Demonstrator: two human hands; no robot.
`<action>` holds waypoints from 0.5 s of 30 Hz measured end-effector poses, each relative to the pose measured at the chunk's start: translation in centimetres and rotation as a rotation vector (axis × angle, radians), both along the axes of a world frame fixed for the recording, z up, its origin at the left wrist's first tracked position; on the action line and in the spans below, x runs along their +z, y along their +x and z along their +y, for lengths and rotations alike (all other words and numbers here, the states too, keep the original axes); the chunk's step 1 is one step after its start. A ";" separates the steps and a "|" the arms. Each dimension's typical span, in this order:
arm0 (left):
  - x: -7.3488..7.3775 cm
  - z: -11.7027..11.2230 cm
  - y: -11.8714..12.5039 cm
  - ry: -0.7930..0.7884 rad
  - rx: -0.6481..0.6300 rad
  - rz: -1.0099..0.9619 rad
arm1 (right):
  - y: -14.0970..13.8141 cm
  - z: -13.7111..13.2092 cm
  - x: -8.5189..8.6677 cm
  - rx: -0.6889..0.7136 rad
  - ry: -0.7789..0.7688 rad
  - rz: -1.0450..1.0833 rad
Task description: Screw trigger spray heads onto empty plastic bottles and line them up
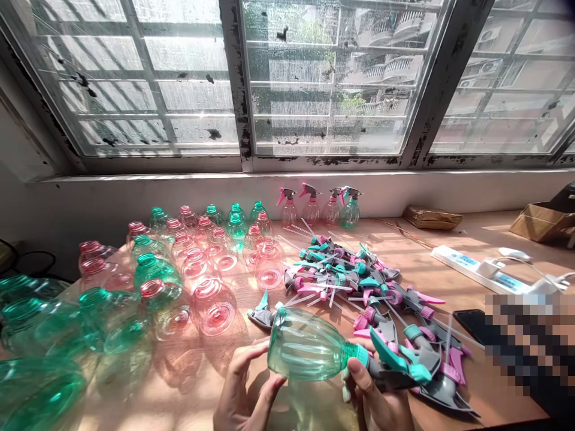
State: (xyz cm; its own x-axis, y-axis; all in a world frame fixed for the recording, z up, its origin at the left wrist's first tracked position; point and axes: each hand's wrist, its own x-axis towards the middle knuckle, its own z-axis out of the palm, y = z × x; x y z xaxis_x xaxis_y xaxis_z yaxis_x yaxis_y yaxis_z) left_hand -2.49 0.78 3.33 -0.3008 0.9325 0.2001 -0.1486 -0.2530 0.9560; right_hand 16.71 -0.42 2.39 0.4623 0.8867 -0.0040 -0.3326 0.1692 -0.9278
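Note:
A green transparent bottle (305,346) lies on its side in both my hands, near the table's front edge. My left hand (245,392) wraps round its base, fingers curled on the plastic. My right hand (380,401) grips the teal and grey spray trigger head (395,365) sitting at the bottle's neck. Just beyond lies a heap of loose pink and teal trigger heads (354,284) with their thin dip tubes.
Several open pink and green bottles (197,263) stand at the left on the wooden table (467,233). Several finished spray bottles (318,206) line the back wall. A white power strip (485,269), a black phone (471,322) and cardboard boxes (539,221) are at the right.

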 end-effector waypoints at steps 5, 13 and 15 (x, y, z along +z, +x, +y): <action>0.2 -0.2 0.4 0.012 0.007 -0.015 | -0.2 0.0 0.4 0.020 0.015 0.069; 0.8 -0.5 1.6 -0.016 0.092 0.010 | -0.2 -0.5 1.1 0.034 0.064 -0.086; 1.0 -0.1 1.3 -0.031 0.000 0.003 | -0.1 -0.8 0.9 0.049 0.059 -0.174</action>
State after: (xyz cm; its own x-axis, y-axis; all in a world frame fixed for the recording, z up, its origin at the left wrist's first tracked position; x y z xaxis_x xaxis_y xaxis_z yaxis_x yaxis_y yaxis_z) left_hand -1.22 0.65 4.33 -0.3004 0.9382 0.1719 -0.1461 -0.2233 0.9637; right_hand 16.64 -1.18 3.27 0.4077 0.9046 0.1245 -0.1776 0.2123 -0.9609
